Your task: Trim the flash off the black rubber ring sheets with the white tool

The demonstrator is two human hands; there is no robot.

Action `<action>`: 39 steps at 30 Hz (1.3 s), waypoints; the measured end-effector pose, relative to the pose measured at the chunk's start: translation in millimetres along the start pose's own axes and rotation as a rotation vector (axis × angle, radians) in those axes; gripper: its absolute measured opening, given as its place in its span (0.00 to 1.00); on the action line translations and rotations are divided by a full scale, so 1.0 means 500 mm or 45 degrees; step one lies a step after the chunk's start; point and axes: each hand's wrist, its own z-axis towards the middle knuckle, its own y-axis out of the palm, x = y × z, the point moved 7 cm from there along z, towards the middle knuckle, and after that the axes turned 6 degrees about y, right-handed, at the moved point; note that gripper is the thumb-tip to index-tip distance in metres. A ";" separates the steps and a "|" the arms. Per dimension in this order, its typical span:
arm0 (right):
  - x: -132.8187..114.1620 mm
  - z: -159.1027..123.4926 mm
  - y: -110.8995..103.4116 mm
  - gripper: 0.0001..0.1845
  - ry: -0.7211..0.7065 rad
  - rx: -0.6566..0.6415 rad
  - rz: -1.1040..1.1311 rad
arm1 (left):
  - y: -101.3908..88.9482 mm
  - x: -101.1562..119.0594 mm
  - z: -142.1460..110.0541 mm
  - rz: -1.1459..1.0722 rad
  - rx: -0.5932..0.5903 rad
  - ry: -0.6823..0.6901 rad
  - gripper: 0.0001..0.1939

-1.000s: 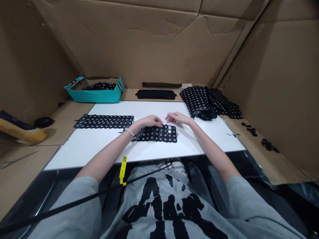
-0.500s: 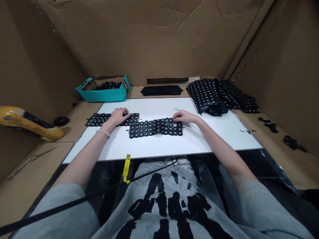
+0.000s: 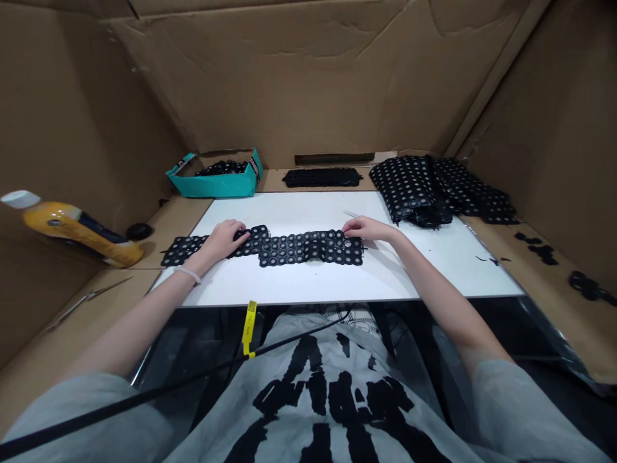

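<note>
Two black perforated sheets with round holes lie end to end on a white board (image 3: 299, 212), their ends meeting near the middle. My left hand (image 3: 224, 240) rests with curled fingers on the left sheet (image 3: 186, 249), close to the join. My right hand (image 3: 365, 227) has its fingertips at the far end of the right sheet (image 3: 308, 249). The part of the left sheet under my palm is hidden.
Stacked black perforated sheets (image 3: 409, 190) lie at the back right, and another sheet (image 3: 322, 177) lies behind the board. A teal box (image 3: 226, 186) holds black pieces. Left stand a yellow bottle (image 3: 77, 228) and a thin metal tool (image 3: 89, 299). Cardboard walls surround the area.
The two sheets, apart and then overlapping in earlier frames, now lie in one line. My left hand has moved onto the left sheet, and my right hand has moved to the right sheet's far end.
</note>
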 end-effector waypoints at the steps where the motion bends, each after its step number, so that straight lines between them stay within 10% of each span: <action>1: -0.004 -0.002 0.000 0.14 0.001 0.003 0.019 | -0.002 0.000 0.000 0.011 -0.003 -0.004 0.19; 5: -0.019 -0.009 0.015 0.13 0.039 -0.054 0.153 | -0.028 0.052 0.023 -0.034 0.122 -0.082 0.21; 11: -0.023 0.000 0.023 0.13 0.045 0.069 0.221 | -0.015 0.349 0.115 -0.461 0.109 0.279 0.22; 14: -0.020 0.004 0.006 0.14 0.017 0.207 0.328 | 0.008 0.416 0.161 -0.476 0.144 0.300 0.25; 20: -0.006 -0.005 -0.041 0.13 0.064 0.412 0.493 | 0.056 0.315 0.195 -0.724 -0.265 0.241 0.27; 26: -0.019 -0.002 -0.024 0.12 0.052 0.354 0.844 | 0.000 0.248 0.150 -0.874 -0.459 0.387 0.23; 35: -0.023 0.091 0.040 0.03 0.236 0.295 0.905 | -0.101 0.115 0.203 -0.396 -0.388 0.026 0.19; 39: -0.020 0.111 0.049 0.02 0.186 0.360 0.758 | -0.066 0.194 0.241 -0.319 -0.035 0.121 0.16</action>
